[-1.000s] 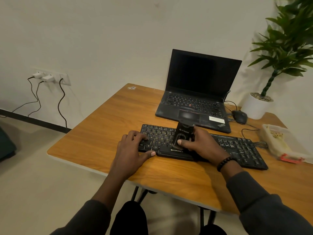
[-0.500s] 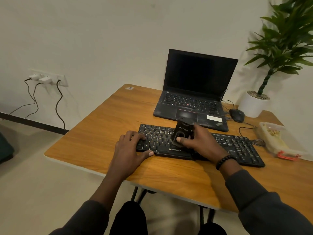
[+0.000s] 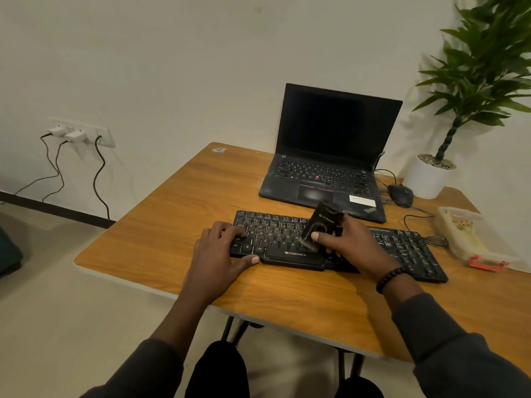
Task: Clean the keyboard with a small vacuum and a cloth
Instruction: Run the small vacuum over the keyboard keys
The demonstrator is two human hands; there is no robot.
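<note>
A black keyboard (image 3: 402, 248) lies across the wooden table (image 3: 178, 225) in front of me. My right hand (image 3: 353, 248) grips a small black handheld vacuum (image 3: 321, 222), tilted with its brush end down on the keys near the keyboard's middle. My left hand (image 3: 221, 251) rests on the keyboard's left end, fingers spread over the keys and thumb along the front edge. No cloth is in view.
An open black laptop (image 3: 330, 156) stands behind the keyboard. A black mouse (image 3: 400, 195) with its cable lies right of it. A white pot with a green plant (image 3: 428, 176) fills the back right corner. A clear plastic box (image 3: 471, 239) sits at the right edge. Wall sockets with cables (image 3: 77, 136) are at left.
The vacuum has tilted and slid slightly along the keys under my right hand. My left hand has stayed on the keyboard's left end. The view has shifted a little.
</note>
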